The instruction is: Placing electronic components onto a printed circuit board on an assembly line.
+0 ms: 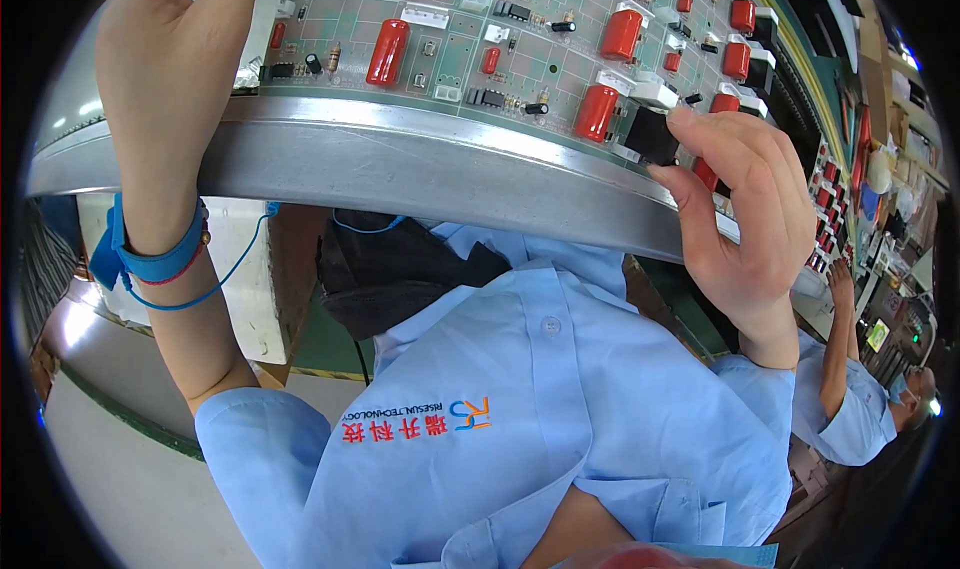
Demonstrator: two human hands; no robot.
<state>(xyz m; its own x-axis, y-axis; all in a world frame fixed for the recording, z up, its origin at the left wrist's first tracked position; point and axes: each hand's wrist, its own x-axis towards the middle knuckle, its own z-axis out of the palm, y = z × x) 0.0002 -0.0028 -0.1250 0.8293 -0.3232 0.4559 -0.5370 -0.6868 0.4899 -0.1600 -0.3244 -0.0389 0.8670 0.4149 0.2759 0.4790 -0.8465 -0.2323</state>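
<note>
My right hand (750, 189) pinches a black block-shaped component (652, 135) between thumb and forefinger, at the near edge of a green circuit board panel (450, 44). The block sits on or just over the board; its underside is hidden. Beside it stand a red capacitor (597, 112) and a white connector (655, 92). My left hand (160, 39) is over the board's left end, its fingertips cut off by the upper edge, so their grip does not show. A blue wrist strap (165, 257) with a coiled cord circles my left wrist.
A metal rail (430, 154) runs along the board's near side. More populated boards (828, 204) lie farther right along the line, where a co-worker (845, 399) in light blue sits with a hand raised. A dark cloth bag (400, 274) hangs below the rail.
</note>
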